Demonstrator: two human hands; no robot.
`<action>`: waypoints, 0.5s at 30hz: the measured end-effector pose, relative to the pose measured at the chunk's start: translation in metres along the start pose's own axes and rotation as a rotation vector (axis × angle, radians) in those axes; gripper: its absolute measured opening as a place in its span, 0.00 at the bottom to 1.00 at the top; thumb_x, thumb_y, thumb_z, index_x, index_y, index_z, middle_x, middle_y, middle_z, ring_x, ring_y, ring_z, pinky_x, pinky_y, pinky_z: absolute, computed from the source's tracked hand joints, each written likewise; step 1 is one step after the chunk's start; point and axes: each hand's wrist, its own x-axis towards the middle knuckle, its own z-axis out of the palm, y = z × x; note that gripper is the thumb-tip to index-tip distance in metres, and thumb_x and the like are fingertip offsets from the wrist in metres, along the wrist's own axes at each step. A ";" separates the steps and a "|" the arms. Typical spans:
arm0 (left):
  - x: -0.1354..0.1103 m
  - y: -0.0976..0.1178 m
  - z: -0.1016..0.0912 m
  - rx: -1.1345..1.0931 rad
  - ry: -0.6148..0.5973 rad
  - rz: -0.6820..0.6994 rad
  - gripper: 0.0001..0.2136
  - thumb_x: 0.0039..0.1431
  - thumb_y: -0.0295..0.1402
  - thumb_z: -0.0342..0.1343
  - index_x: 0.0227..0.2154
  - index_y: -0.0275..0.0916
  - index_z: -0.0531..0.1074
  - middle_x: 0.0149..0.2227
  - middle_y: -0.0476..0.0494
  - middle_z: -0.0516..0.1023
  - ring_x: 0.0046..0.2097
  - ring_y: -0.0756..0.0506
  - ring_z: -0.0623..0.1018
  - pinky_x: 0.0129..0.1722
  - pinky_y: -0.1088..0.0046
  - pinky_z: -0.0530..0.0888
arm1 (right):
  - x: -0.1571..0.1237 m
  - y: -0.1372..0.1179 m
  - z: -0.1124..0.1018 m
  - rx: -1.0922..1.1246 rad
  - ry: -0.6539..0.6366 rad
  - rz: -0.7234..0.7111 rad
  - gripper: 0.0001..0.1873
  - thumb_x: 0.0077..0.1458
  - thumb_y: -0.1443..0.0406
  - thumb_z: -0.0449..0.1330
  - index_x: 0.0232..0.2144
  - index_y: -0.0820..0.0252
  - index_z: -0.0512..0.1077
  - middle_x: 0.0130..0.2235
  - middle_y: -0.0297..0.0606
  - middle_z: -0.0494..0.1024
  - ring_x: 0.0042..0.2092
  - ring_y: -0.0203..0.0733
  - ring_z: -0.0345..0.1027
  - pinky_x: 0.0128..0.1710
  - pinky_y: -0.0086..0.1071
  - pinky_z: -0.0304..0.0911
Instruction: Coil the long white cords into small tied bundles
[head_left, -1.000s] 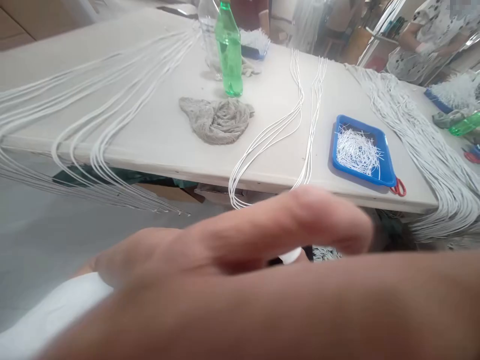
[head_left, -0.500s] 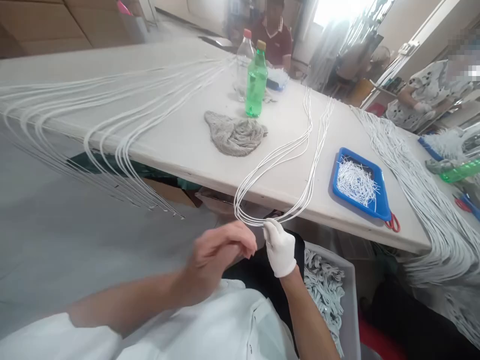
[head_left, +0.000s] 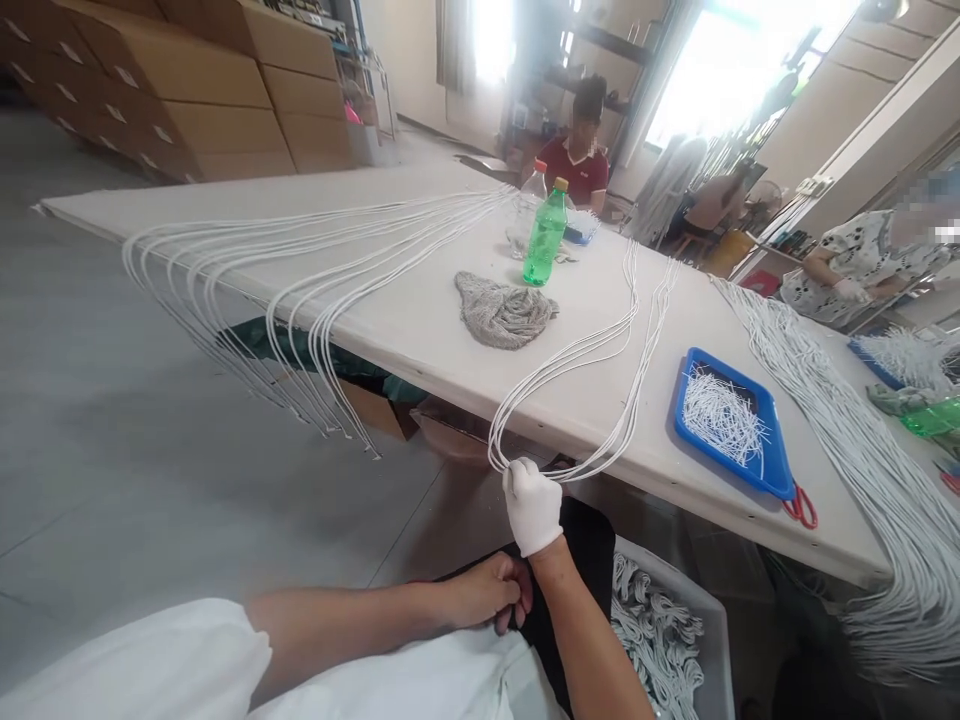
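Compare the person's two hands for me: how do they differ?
The right hand wears a white glove, while the left hand is bare. The right hand pinches a bundle of white cords; the left hand holds no cords. The right hand is raised higher than the left hand, which sits lower, near the body. Both have curled fingers and are close together.
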 end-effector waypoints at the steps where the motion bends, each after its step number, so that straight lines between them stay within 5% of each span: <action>1: 0.000 0.001 0.000 -0.009 0.011 -0.012 0.05 0.41 0.30 0.50 0.23 0.34 0.70 0.22 0.47 0.74 0.17 0.54 0.67 0.15 0.79 0.53 | -0.001 0.002 -0.003 0.010 0.036 -0.006 0.09 0.61 0.68 0.52 0.30 0.60 0.71 0.32 0.37 0.77 0.26 0.35 0.70 0.22 0.28 0.52; 7: 0.004 0.022 0.008 -0.227 0.000 -0.024 0.11 0.47 0.40 0.56 0.25 0.35 0.70 0.22 0.45 0.74 0.21 0.49 0.72 0.18 0.76 0.60 | -0.012 0.001 -0.053 0.330 0.155 0.175 0.12 0.63 0.66 0.49 0.37 0.62 0.72 0.35 0.41 0.79 0.33 0.39 0.73 0.31 0.28 0.61; 11: 0.016 0.069 0.017 -0.633 -0.217 0.020 0.27 0.52 0.57 0.51 0.32 0.33 0.72 0.30 0.39 0.77 0.32 0.44 0.77 0.33 0.69 0.71 | -0.064 -0.008 -0.109 0.745 -0.059 0.588 0.11 0.61 0.60 0.52 0.35 0.56 0.74 0.32 0.37 0.78 0.34 0.42 0.72 0.33 0.31 0.65; 15: 0.033 0.138 0.017 -0.725 -0.408 0.129 0.31 0.54 0.60 0.45 0.36 0.32 0.71 0.30 0.39 0.75 0.30 0.40 0.77 0.34 0.60 0.70 | -0.128 -0.003 -0.147 0.900 -0.230 0.735 0.12 0.58 0.55 0.56 0.37 0.51 0.76 0.34 0.37 0.78 0.38 0.47 0.72 0.32 0.34 0.68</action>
